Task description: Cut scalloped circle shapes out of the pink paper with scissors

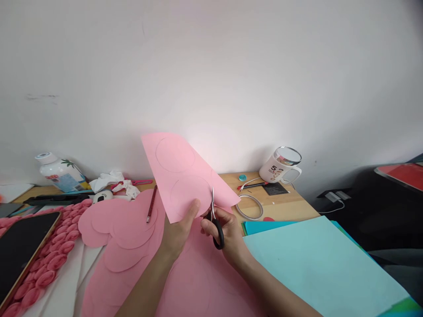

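Observation:
My left hand grips the lower edge of a pink paper sheet, thumb on its front face. Pencilled circles show on the sheet, which is raised and tilted above the table. In my right hand is a pair of scissors with black handles, blades pointing up. The blades lie at the sheet along the lower circle's right side, where the paper is partly cut. Below both hands are several cut pink paper circles, overlapping in a pile, with a dark red pencil on top.
Light blue paper sheets lie at the right. Behind them stand a white mug and a coiled cable. At the left are a phone on a pink braided mat, a white bottle and crumpled tissues.

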`<action>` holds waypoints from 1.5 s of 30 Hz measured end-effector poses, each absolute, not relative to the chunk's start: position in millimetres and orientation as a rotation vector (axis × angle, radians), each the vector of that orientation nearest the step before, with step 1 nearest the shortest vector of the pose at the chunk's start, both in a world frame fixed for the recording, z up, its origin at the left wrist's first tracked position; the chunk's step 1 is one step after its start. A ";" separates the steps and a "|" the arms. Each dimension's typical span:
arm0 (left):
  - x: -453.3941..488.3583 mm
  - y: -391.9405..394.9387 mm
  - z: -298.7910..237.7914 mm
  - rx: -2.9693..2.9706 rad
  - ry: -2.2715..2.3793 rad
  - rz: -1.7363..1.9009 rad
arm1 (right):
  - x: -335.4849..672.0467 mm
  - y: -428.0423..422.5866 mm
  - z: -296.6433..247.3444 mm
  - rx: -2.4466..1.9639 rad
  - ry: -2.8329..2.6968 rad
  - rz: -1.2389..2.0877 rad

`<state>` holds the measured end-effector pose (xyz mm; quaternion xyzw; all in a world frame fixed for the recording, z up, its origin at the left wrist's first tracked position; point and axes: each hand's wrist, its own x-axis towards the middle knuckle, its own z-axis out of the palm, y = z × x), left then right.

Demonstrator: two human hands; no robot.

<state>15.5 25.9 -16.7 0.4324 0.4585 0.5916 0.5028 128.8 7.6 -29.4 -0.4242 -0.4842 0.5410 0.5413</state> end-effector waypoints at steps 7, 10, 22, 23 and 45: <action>12.7 26.3 -12.6 1.048 1.012 1.462 | 125.9 6.0 -29.2 -1.033 -1.156 1.112; 10.5 27.6 -14.1 1.077 1.024 1.440 | 126.8 5.4 -27.3 -1.045 -1.160 1.157; 6.6 30.2 -14.7 1.123 1.100 1.396 | 127.4 4.2 -23.4 -1.058 -1.130 1.292; 6.6 30.4 -15.0 1.109 1.102 1.401 | 127.5 4.1 -23.4 -1.063 -1.136 1.288; 4.9 34.4 -23.9 1.084 1.126 1.486 | 128.2 4.8 -28.7 -1.022 -1.192 1.285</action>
